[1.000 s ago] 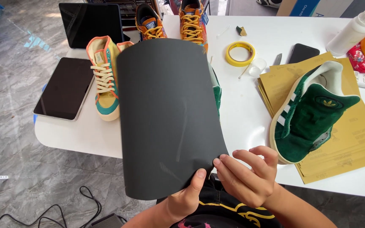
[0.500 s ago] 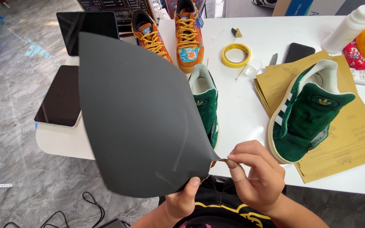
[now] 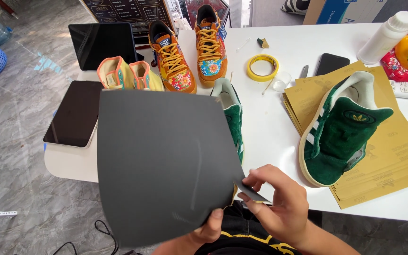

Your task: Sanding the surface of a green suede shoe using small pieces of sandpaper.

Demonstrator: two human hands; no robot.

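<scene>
Grip, right hand [image 3: 279, 208]: thumb and forefinger pinched together on the lower right corner of the dark grey sheet [image 3: 164, 163], where a narrow flap stands off from the sheet's edge.
Grip, left hand [image 3: 208, 229]: closed on the sheet's bottom edge, thumb on top and the other fingers hidden beneath.
Sheet: large, flexible, matte, like abrasive paper with a tan back showing at the corner; held up over the lap and the near edge of the white bench [image 3: 279, 127], bowed slightly.
Step in hand: by my reading, a tear or peel at that corner is under way, the left hand bracing while the right draws the flap off.
Next move: it would call for a steady pull along the edge, the left thumb kept close to the split so that the line does not wander.
Sheet to grips: both hands touch it at its lower right, just beside each other.
Nearby: one green sneaker [image 3: 341, 130] lies on a stack of tan sheets [image 3: 402, 156]; its partner [image 3: 232, 115] is partly behind the grey sheet.
</scene>
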